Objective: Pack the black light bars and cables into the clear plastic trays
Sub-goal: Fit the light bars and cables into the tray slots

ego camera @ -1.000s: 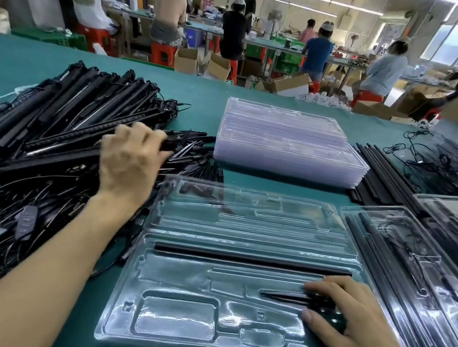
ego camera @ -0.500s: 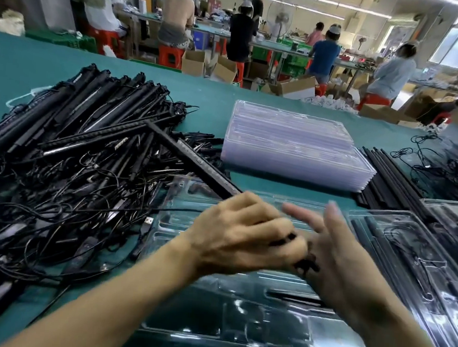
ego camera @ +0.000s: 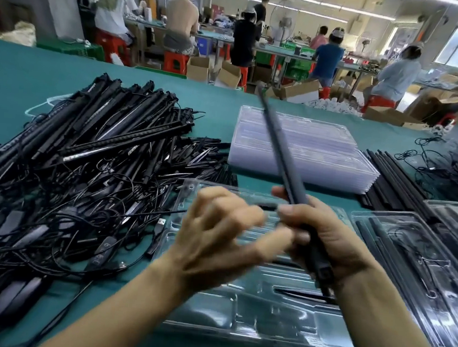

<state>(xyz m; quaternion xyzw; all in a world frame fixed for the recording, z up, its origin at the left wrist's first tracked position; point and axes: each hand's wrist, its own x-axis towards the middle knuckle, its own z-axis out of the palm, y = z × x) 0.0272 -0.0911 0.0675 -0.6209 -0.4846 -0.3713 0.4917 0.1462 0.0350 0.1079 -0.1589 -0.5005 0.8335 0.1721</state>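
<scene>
One black light bar (ego camera: 282, 150) is up in the air, tilted, with its far end pointing away over the table. The right hand (ego camera: 327, 242) has its fingers wrapped round the bar near the low end, where there is a thicker bit. The left hand (ego camera: 222, 239) is right beside it. It is all blurry, with fingers half bent, and I cannot tell if it holds anything. The bar looks long, thin and stiff. I think it is light, since one hand lifts it. It may be smooth, so it could slip. I would hold it with a hand near each end to lay it flat. Under the hands lies a clear tray (ego camera: 264, 323) with a long groove that I guess is for the bar. The tray looks thin and bendy, so press softly. To the left is a big pile of bars and cables (ego camera: 83, 174). Behind is a stack of empty trays (ego camera: 301, 152), and on the right is a filled tray (ego camera: 408, 258). All of it sits on the green table (ego camera: 23, 78).
</scene>
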